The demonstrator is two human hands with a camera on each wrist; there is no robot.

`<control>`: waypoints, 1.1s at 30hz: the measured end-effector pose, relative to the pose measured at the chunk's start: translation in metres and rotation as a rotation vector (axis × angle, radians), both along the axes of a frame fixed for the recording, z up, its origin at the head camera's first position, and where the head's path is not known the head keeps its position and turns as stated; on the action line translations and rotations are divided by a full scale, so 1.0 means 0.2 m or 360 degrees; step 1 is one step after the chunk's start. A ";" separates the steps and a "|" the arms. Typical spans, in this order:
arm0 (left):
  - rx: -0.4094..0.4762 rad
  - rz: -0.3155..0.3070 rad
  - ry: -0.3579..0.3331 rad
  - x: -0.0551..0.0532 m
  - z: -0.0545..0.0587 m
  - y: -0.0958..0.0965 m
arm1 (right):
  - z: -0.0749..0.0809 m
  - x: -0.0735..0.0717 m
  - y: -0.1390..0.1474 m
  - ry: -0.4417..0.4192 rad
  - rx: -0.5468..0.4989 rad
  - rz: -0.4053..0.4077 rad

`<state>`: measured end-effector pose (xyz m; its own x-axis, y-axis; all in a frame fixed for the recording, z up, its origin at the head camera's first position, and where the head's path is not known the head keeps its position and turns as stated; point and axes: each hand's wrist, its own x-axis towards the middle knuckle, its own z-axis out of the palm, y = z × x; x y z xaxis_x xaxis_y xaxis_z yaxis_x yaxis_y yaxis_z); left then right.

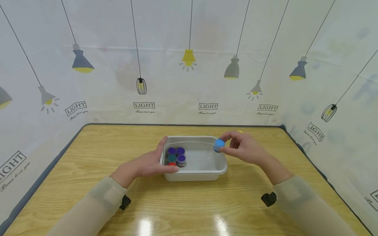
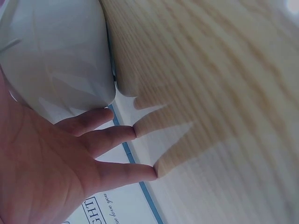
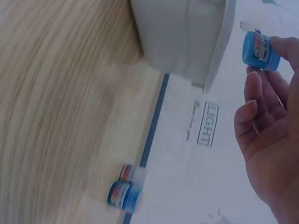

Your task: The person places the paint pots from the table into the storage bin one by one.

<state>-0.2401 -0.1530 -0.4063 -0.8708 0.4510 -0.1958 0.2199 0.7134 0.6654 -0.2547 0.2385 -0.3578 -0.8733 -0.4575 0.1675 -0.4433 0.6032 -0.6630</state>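
Note:
My right hand (image 1: 246,149) pinches a small light blue paint jar (image 1: 219,145) between thumb and fingers, over the right end of a white plastic bin (image 1: 195,177). The jar's printed label faces the right wrist camera. At the bin's left end, my left hand (image 1: 147,164) rests with its thumb along the near rim and its fingers by the left side. Those fingers (image 2: 112,140) are spread and straight in the left wrist view. Inside the bin's left end stand several jars: purple ones (image 1: 180,151), a dark green one (image 1: 171,158) and a red one (image 1: 172,164), partly hidden by my thumb.
Under the bin is a wooden table (image 1: 189,203) with a dark edge. In the right wrist view, a blue jar (image 3: 124,195) and a paler jar (image 3: 132,173) stand on the table. Something yellow (image 1: 240,131) shows behind my right hand. Lamp-printed sheeting (image 1: 189,91) surrounds the table.

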 end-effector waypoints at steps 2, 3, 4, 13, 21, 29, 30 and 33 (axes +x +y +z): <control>0.0003 -0.0003 0.0001 0.00 0.00 0.00 | 0.00 0.00 -0.05 -0.0003 0.0010 0.0035; 0.0007 -0.0005 0.0001 0.00 0.00 0.00 | -0.01 0.00 -0.08 -0.0006 0.0009 0.0057; 0.0008 -0.0007 0.0002 0.00 0.00 0.00 | -0.01 -0.01 -0.10 -0.0009 0.0006 0.0081; 0.0052 -0.0004 -0.0038 -0.01 0.00 0.00 | -0.06 -0.04 -0.29 0.0036 0.0033 0.0301; 0.0037 -0.0005 -0.0035 -0.01 0.00 0.00 | -0.10 -0.06 -0.40 0.0019 0.0016 0.0417; 0.0000 0.0001 -0.0020 -0.01 0.00 0.00 | -0.15 -0.06 -0.49 -0.0001 0.0017 0.0458; -0.0006 0.0002 -0.0017 -0.01 0.00 0.00 | -0.15 -0.06 -0.50 -0.0018 0.0026 0.0452; 0.0001 0.0003 -0.0016 -0.01 0.00 0.00 | -0.17 -0.05 -0.52 -0.0073 0.0058 0.0443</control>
<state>-0.2423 -0.1532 -0.4063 -0.8695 0.4496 -0.2045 0.2118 0.7134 0.6680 -0.2652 0.1344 -0.3909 -0.7194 -0.6859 0.1095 -0.5652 0.4865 -0.6662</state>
